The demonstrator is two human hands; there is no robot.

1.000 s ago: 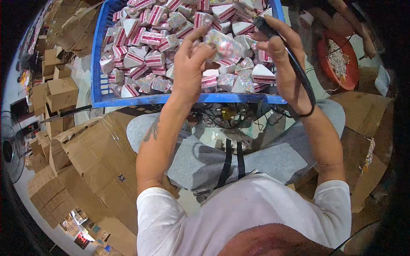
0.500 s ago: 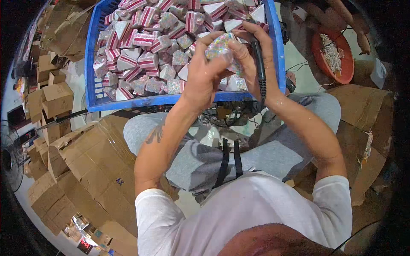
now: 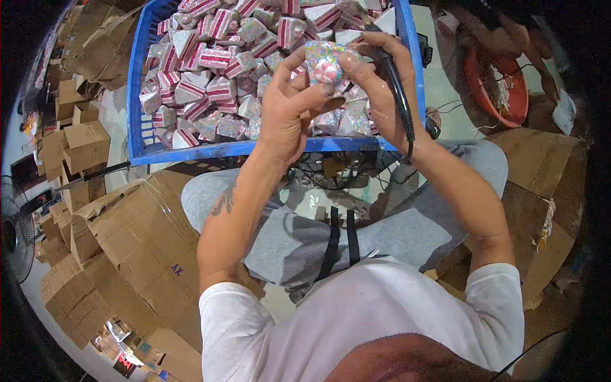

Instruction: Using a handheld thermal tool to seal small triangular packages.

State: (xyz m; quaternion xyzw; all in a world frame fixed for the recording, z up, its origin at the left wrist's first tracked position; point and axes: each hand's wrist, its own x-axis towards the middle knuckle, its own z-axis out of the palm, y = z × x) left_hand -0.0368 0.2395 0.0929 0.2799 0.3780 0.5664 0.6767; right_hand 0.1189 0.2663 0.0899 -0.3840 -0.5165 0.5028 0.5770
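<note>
Above the blue crate (image 3: pixel 210 155), my two hands hold a cake-slice-shaped piece (image 3: pixel 327 69) with colourful sprinkles and a pink-and-white blob on the face turned up. My left hand (image 3: pixel 286 105) is closed on its left and lower edges, thumb below. The right thumb and fingertips of my right hand (image 3: pixel 382 86) press its right side. That same hand also grips a black, corded, pen-shaped tool (image 3: pixel 398 92), its front end up and its cable running toward my wrist. Many similar slices (image 3: pixel 216 58) with pink and white layers or sprinkled faces fill the crate.
A red basin (image 3: pixel 520 105) with small pale pieces stands at the right, where another person's arm (image 3: pixel 541 70) reaches. Cardboard boxes (image 3: pixel 83 149) and flattened cardboard (image 3: pixel 140 235) lie left, more cardboard (image 3: pixel 541 165) right. A fan (image 3: pixel 22 242) stands far left. Cables hang under the crate.
The slice has turned in my hands, and its face with the blob now shows. My left hand shifted slightly left; the tool's cable end swung right. At the basin, the other person's arm moved.
</note>
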